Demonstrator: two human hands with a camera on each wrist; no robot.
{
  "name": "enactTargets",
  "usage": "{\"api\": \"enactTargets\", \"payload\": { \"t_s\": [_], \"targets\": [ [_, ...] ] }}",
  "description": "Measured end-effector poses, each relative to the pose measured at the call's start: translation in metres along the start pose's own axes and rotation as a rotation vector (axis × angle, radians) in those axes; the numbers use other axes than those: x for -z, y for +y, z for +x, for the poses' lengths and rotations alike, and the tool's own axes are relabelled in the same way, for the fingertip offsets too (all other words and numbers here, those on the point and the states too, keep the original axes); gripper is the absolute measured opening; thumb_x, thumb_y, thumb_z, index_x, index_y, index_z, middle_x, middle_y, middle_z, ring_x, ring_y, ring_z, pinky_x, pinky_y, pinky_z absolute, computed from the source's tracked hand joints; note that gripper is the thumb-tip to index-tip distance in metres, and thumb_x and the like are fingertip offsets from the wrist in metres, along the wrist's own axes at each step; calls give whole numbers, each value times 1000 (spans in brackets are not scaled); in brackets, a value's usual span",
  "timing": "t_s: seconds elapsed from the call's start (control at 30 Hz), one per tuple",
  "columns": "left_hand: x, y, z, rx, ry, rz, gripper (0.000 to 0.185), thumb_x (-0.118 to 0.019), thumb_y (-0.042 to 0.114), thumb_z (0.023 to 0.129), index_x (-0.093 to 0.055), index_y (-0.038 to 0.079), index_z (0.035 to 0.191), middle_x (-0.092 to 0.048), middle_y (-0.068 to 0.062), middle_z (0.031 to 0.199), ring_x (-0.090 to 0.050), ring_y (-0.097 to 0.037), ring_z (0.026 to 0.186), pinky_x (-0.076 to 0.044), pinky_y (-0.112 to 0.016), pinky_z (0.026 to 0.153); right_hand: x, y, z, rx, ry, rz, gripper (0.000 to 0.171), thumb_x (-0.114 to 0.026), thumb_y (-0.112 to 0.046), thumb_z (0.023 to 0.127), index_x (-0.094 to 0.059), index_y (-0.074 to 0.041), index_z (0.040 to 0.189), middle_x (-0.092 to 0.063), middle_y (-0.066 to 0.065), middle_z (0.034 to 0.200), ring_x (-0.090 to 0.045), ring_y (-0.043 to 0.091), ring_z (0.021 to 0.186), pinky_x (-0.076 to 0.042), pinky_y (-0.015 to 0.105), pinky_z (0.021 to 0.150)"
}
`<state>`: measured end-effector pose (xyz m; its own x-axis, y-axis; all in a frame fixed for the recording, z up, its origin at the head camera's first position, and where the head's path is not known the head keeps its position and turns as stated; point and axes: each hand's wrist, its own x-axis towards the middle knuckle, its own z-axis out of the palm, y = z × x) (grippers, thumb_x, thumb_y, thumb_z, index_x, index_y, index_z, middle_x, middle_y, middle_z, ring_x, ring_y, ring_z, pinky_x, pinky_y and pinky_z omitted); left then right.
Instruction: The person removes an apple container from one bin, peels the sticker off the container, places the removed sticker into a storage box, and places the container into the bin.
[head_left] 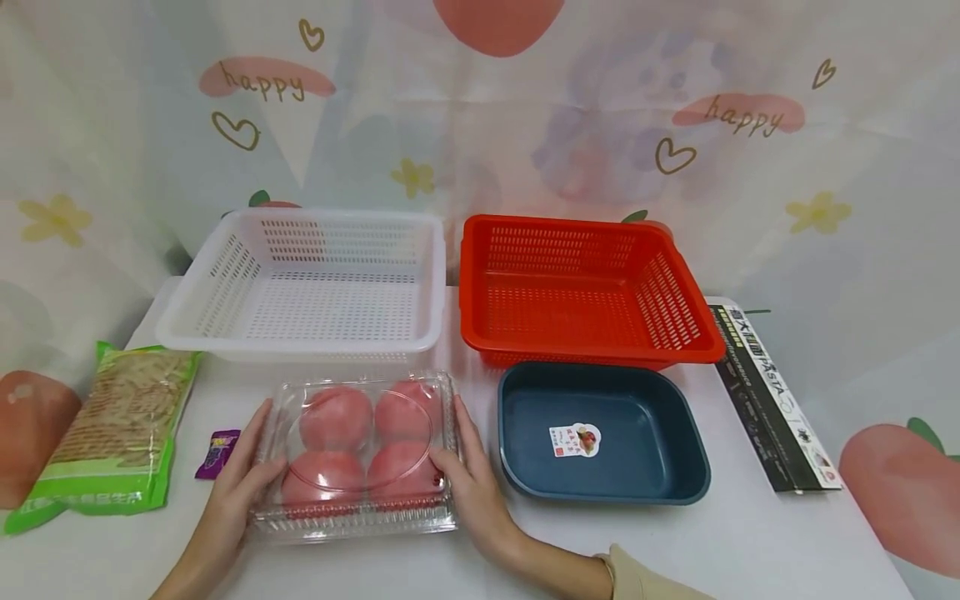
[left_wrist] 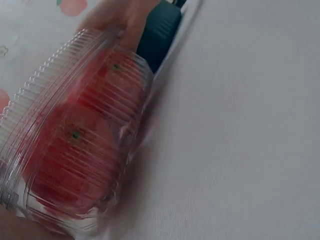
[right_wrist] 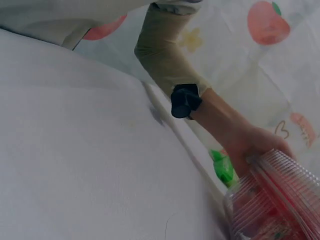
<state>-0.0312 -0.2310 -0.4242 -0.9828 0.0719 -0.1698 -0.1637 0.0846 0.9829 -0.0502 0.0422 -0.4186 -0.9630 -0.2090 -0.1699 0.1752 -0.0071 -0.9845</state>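
The left hand (head_left: pixel 238 483) and right hand (head_left: pixel 471 483) clasped the short ends of the clear ribbed clamshell (head_left: pixel 360 454), fingers curled against its walls; it sat on the table, just in front of the white slotted basket (head_left: pixel 225 275) and left of the smooth blue tray (head_left: pixel 675 467). Judging by that grip, the box was being taken hold of; lifting it would call for even squeezing, the thin plastic flexing around four round red fruits (head_left: pixel 367 442).

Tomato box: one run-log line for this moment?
clear tomato box on table | left hand holds left side | right hand holds right side | lid closed
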Motion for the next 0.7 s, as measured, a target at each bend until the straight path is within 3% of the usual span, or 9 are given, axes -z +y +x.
{"api": "enactTargets", "payload": {
  "t_s": [0.17,0.23,0.37,0.57,0.7],
  "targets": [
    [-6,6,-16,24,21,4,67,-40,20,103,-4,39,155,8,8,165,10,-10,151,-11,-4,111,4,-16,-17,-15,-22,14,68,-49,-24,98,-13,-33,156,-10,-1,163,-9,26,150,-11,58,121],
    [-7,11,-22,10,37,3,66,-41,18,102,-6,39,155,7,10,164,7,-2,149,-14,2,105,5,-24,-24,-10,-39,23,68,-48,-24,99,-11,-34,156,-8,-1,163,-8,27,150,-15,57,120],
    [-7,22,-29,-82,48,-68,66,-40,9,100,-12,32,156,-5,8,163,-10,5,144,-21,1,103,6,-41,-35,19,-59,21,68,-46,-25,100,-9,-34,156,-7,-1,163,-9,28,148,-29,47,116],
    [-3,43,-26,-251,36,-149,65,-36,-5,97,-16,19,154,-24,-1,153,-30,-6,135,-37,-9,98,8,-63,-37,102,-65,-2,68,-45,-20,100,-9,-31,156,-11,-1,161,-12,27,147,-38,21,106],
    [4,57,-16,-292,23,-170,62,-36,-6,97,-20,17,152,-21,-1,156,-30,-4,137,-41,-8,98,8,-75,-27,140,-70,-1,68,-45,-17,100,-8,-35,156,-11,-6,162,-13,22,148,-40,23,108]
  ]
}}
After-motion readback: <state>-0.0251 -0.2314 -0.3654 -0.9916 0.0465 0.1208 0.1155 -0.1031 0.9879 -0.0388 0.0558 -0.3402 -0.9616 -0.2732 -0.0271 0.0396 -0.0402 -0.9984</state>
